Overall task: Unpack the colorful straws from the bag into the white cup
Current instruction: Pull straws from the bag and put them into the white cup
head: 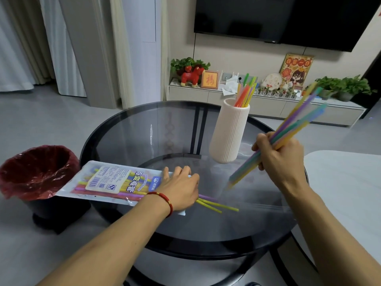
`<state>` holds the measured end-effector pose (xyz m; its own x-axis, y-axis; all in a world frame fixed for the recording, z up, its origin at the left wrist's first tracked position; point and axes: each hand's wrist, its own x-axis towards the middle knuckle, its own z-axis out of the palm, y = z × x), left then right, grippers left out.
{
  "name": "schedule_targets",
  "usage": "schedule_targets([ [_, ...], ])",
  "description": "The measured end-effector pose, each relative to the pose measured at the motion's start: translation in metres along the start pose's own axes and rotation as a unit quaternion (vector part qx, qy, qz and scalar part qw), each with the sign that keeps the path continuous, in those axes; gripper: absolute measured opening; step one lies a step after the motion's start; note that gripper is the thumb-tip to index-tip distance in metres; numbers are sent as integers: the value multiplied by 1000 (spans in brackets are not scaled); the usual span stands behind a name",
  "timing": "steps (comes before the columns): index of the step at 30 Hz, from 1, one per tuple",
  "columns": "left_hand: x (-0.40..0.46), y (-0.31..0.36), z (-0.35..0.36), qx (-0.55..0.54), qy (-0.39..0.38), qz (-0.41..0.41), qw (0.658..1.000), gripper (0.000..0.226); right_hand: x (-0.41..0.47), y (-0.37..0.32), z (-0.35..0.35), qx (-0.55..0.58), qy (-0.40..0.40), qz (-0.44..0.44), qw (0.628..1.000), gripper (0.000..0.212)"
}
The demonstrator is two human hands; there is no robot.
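Home living room, wall-mounted television point(288, 17), low media cabinet point(268, 106), curtains point(31, 38)

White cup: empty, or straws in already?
Partly filled. The white cup already has several straws sticking out of its mouth; the right hand holds another bundle beside it.

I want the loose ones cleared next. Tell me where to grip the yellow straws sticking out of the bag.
Pinch the yellow straws near their free ends, coming from the right. They lie flat on the glass table, their other ends under the left hand at the bag mouth.
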<state>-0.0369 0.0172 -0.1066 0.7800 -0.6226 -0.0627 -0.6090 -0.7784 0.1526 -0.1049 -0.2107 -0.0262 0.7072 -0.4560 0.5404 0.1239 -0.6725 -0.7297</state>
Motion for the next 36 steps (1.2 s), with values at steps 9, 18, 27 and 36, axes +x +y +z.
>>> schedule_targets([
  [9,1,0,2,20,-1,7,1000,26,-4,20,30,-151,-163,-29,975,39],
  [18,3,6,-1,-15,-5,-11,1000,18,-11,35,35,-88,-155,55,982,40],
  [27,9,25,-14,-116,112,-35,986,18,-6,41,19,159,-11,199,967,33],
  [36,13,19,-24,-150,133,-92,975,24,81,-16,3,375,201,196,883,18],
])
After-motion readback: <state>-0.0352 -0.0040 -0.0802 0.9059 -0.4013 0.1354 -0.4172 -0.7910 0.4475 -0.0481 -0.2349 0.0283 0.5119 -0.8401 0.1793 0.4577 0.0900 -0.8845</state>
